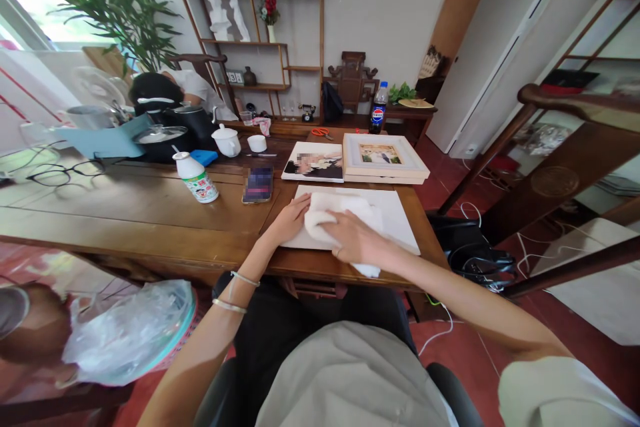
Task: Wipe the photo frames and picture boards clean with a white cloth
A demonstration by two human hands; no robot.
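Note:
A flat white board (395, 220) lies on the wooden table (240, 233) right in front of me. My right hand (357, 237) presses a bunched white cloth (320, 203) down on the board, its fingers curled into the folds. Part of the cloth hangs over the board's near edge. My left hand (291, 219) rests flat at the board's left side, fingers stretched out, the tips at the cloth's edge. Behind the board lie a picture panel (320, 163) and, to its right, a framed photo (383, 155) on a pale box-like base.
Left of the board are a phone (258, 185), a white-and-green bottle (197, 179), a lidded white cup (227, 141) and glasses (60, 173). Orange-handled scissors (323, 133) and a cola bottle (379, 110) stand farther back. A person (195, 90) leans over at the far left.

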